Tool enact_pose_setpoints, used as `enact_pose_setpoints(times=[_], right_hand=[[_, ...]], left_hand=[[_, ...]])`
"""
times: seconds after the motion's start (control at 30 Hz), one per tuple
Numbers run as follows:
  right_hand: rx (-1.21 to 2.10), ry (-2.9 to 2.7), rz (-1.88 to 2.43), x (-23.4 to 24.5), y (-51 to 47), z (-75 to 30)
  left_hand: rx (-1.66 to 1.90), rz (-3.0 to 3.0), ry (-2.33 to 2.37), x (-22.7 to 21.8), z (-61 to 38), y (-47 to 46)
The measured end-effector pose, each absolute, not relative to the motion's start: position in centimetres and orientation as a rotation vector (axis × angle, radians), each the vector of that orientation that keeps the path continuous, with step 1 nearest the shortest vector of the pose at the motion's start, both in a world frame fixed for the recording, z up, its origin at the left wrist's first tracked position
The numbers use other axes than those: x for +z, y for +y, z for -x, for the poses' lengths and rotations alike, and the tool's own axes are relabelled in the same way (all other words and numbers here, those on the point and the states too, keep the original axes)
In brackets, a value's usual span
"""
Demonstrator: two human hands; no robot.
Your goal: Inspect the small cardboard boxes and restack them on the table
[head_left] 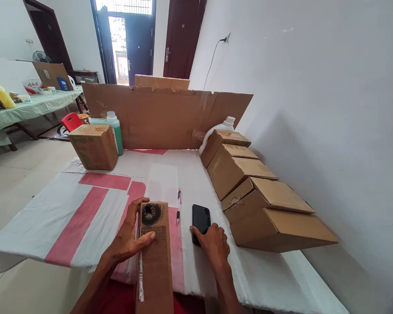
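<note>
A flat, folded cardboard box (155, 257) with a black printed mark near its far end lies on the cloth-covered table (52, 213) in front of me. My left hand (129, 237) grips its left edge, thumb pressed on top. My right hand (212, 244) rests on the near end of a black phone (201, 218) lying flat on the cloth, fingers curled over it. A pen (178, 206) lies between the box and the phone.
Several closed cardboard boxes (249, 192) line the right wall. Another box (94, 146) and a green bottle (115, 128) stand at the far left, a white jug (221, 128) at the far right. A cardboard sheet (163, 115) stands upright across the table's back.
</note>
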State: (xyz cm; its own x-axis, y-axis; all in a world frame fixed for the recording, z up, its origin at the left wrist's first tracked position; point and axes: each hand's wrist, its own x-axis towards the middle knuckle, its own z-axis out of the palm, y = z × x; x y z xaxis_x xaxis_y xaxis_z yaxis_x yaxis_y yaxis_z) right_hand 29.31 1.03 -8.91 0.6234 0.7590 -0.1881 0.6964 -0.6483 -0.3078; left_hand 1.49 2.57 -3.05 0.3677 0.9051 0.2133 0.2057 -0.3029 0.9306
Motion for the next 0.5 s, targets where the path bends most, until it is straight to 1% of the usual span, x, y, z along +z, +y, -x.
enact_pose_setpoints(times=[0.13, 0.3, 0.4, 0.5], right_hand=[[0.596, -1.089, 2.523, -9.8, 1.8, -30.5], [0.832, -1.094, 2.159, -10.0, 2.1, -30.2], [1.106, -0.844, 1.692, -8.5, 0.5, -29.0], [1.389, -0.480, 1.126, -5.0, -1.7, -27.4]], left_hand=[[0.996, -1.748, 0.971, -2.9, -1.6, 2.6], [1.025, -1.731, 0.982, -2.2, -1.3, 2.3], [1.029, -1.727, 0.972, -2.0, -1.3, 2.3], [1.034, -1.725, 0.958, -2.2, -1.7, 2.5]])
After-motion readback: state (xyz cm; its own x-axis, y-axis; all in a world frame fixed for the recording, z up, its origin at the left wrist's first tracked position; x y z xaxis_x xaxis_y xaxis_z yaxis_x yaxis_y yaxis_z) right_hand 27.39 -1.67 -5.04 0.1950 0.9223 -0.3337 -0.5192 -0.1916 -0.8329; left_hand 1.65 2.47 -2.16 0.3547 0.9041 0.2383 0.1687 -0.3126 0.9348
